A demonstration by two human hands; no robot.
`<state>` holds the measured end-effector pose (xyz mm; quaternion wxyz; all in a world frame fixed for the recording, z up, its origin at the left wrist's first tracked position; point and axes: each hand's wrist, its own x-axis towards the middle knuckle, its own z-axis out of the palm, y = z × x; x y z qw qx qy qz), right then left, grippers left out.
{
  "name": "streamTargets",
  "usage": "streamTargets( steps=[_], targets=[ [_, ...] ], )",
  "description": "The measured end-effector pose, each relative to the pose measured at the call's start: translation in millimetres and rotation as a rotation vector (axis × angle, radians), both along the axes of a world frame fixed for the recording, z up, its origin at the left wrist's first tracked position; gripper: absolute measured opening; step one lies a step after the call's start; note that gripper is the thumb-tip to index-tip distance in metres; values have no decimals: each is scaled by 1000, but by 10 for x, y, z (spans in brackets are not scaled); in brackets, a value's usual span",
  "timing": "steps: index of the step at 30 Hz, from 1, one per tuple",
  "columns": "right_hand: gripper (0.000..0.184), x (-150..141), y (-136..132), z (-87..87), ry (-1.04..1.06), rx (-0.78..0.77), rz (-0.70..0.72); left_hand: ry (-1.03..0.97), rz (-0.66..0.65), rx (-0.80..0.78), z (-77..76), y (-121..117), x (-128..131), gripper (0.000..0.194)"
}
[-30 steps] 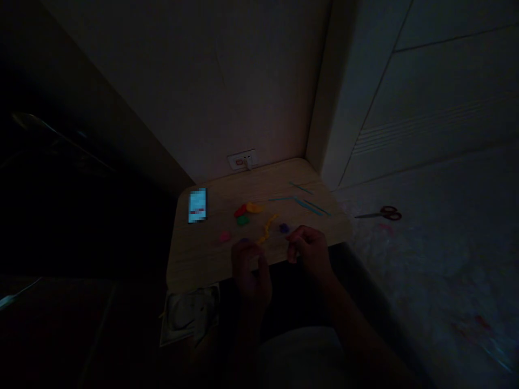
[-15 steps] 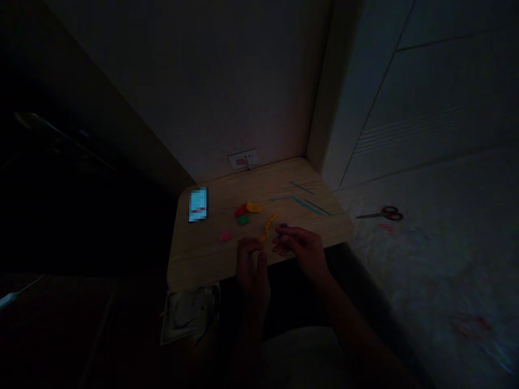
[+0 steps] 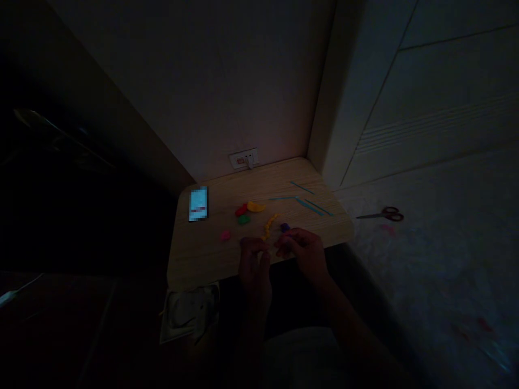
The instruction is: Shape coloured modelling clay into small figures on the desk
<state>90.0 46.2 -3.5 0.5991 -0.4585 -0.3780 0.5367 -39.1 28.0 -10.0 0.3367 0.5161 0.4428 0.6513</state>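
Observation:
Over the front edge of the small wooden table, my left hand [image 3: 254, 266] has its fingers loosely curved and its thumb apart, with nothing visible between them. My right hand [image 3: 305, 251] is beside it, fingertips pinched together; whatever they hold is too dark to make out. Just beyond those fingertips lies a purple clay lump [image 3: 285, 227]. A lumpy yellow clay strip [image 3: 268, 224] lies between and beyond the hands. Farther back sit red clay [image 3: 241, 210], green clay [image 3: 244, 220] and a yellow-orange clay piece [image 3: 256, 207]. Pink clay [image 3: 225, 235] is left of my left hand.
Several thin blue modelling tools [image 3: 310, 206] lie at the table's right. A lit phone [image 3: 198, 204] rests at the left. Behind the table is a wall socket [image 3: 244, 159] with a plug. Scissors [image 3: 383, 214] lie to the right, and an open box [image 3: 190, 313] stands below the front-left edge.
The purple lump, at my right fingertips before, now shows on the table beyond them. My left hand has shifted slightly right, its thumb nearer its fingers.

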Motion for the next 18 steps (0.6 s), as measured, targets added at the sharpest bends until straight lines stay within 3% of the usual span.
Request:
streamTargets(
  steps=[5, 13, 18],
  targets=[
    [40, 11, -3, -8, 30, 43, 3, 26, 7, 8, 12, -19, 26, 18],
    [23, -15, -16, 12, 76, 79, 17, 23, -24, 41, 10, -26, 50, 7],
    [23, 3, -20, 9, 20, 43, -2, 59, 4, 34, 35, -32, 46, 12]
  ],
)
